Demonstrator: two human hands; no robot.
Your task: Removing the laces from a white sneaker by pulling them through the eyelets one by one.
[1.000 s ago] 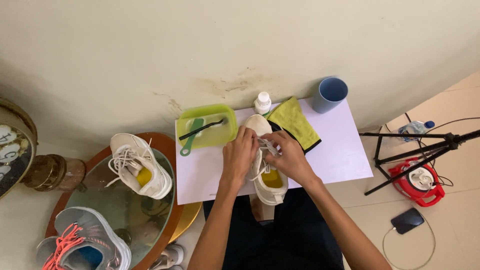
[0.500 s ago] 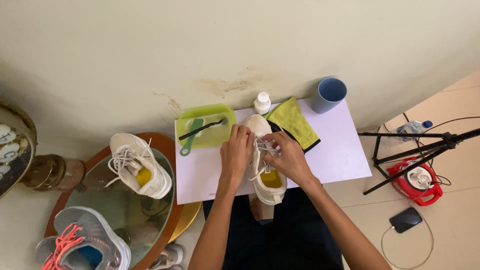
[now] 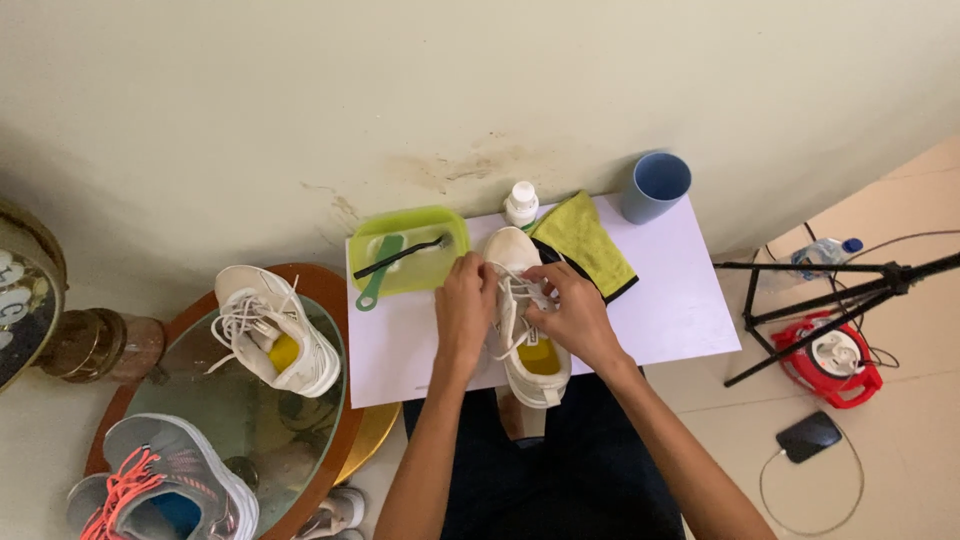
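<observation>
Shoe: white shoe (image 3: 527,330) lies on the worktop (image 3: 680,300), between both hands.
Left hand (image 3: 465,305): grips its side.
Right hand (image 3: 568,308): pinches its laces (image 3: 512,290).

Cream wall (image 3: 300,100) fills the upper frame, stained near centre. Beige tiled floor (image 3: 900,480) shows at lower right, under a black tripod (image 3: 830,290). At lower left sits a round glass-topped table (image 3: 230,420) with a wooden rim. Soft, even daylight.
</observation>
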